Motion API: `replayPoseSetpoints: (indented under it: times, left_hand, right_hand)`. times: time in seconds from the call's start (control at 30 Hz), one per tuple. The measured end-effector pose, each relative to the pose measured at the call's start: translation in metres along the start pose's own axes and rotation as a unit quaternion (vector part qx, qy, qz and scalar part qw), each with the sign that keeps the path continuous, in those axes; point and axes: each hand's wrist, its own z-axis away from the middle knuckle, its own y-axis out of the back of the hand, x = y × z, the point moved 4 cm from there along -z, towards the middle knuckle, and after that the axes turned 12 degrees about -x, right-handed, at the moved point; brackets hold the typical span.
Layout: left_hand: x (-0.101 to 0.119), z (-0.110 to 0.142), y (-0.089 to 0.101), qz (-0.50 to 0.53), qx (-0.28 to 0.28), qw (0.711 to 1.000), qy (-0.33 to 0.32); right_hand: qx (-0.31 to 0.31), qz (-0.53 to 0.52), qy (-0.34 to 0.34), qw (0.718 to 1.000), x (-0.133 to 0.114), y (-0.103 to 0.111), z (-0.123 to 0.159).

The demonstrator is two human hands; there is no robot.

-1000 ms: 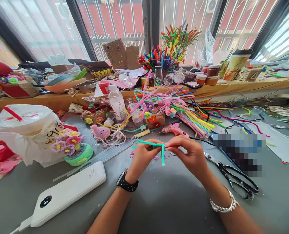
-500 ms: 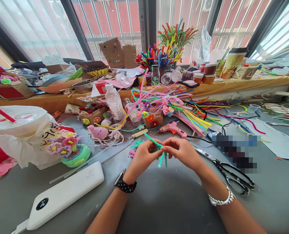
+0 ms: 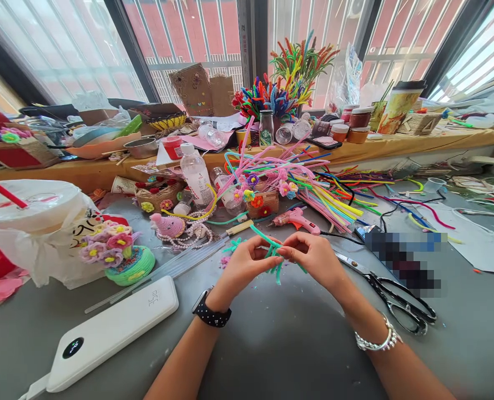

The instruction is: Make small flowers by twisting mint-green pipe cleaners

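Our left hand (image 3: 247, 260) pinches fuzzy teal pipe cleaners (image 3: 274, 249) between thumb and fingers; our right hand (image 3: 311, 256) grips them just beside it. Thin, bent strands poke out above and below our fingertips, over the smooth grey table (image 3: 288, 344), near metal-bladed scissors (image 3: 391, 294).

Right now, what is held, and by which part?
The left hand and right hand pinch the green pipe cleaners near the middle; the exact spot is partly hidden.

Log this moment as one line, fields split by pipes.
left hand: grip on green fuzzy stems | right hand: grip on same stems | glue gun: beyond hands, on table | scissors: beside right hand
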Motion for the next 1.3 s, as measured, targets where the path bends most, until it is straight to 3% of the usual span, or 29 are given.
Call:
replayPoseSetpoints:
  times: [0.17, 0.47, 0.8, 1.07, 1.3]
  left_hand:
    - [0.000, 0.000, -0.001, 0.012, 0.013, 1.000, -0.012]
    - [0.000, -0.002, 0.000, 0.039, 0.014, 0.998, -0.042]
    - [0.000, -0.002, 0.000, -0.027, -0.001, 0.999, -0.028]
    - [0.005, 0.001, 0.002, -0.201, 0.078, 0.972, -0.090]
    - [0.006, 0.001, 0.002, -0.228, 0.086, 0.964, -0.107]
  right_hand:
    - [-0.010, -0.027, -0.009, 1.000, 0.001, -0.003, 0.000]
    - [-0.085, -0.018, -0.011, 0.996, -0.001, -0.005, -0.001]
    - [-0.025, 0.097, 0.067, 0.993, -0.007, -0.006, 0.002]
    - [0.031, 0.170, 0.112, 0.978, -0.015, -0.004, 0.006]
    - [0.035, 0.196, 0.135, 0.971, -0.017, -0.004, 0.006]
